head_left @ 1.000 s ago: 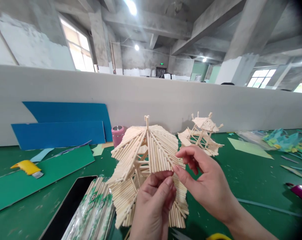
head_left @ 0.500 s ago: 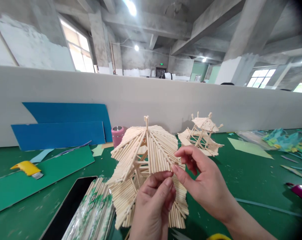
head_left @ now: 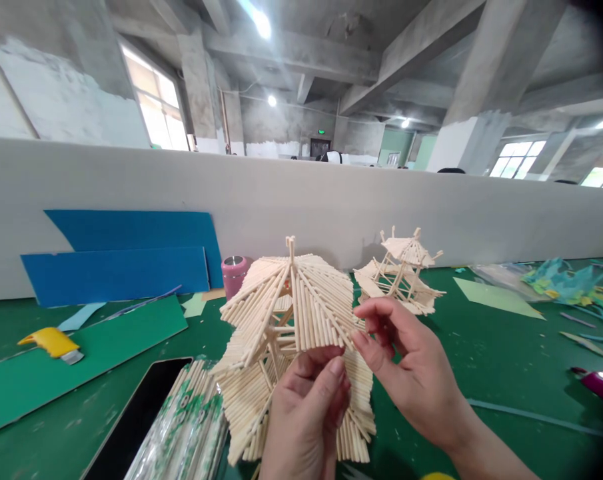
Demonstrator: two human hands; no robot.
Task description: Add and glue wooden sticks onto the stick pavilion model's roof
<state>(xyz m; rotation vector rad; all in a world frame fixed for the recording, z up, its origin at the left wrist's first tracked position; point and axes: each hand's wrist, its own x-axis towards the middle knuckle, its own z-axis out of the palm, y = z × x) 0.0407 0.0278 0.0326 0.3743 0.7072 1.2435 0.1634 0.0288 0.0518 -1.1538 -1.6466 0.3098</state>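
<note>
While the left hand (head_left: 304,413) grips the stick pagoda model (head_left: 291,333) at lower centre from below, the right hand (head_left: 406,363) pinches its roof edge; both tiers look covered. A smaller pagoda (head_left: 401,273) stands behind.

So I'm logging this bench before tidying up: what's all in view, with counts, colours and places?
big stick model: 1, pale wood, centre, held up in both hands
small stick model: 1, pale wood, behind it to the right, on the mat
mat: 1, green, covers the bench
blue boards: 2, leaning on the white wall, left
green board: 1, flat on the left
knife: 1, yellow, far left
cup: 1, pink, by the wall
stick packs: a wrapped bundle, bottom left
phone: 1, black, beside the packs
paper scraps: several, green and teal, right
left hand: pinches the roof edge
right hand: fingertips at the roof edge
</note>
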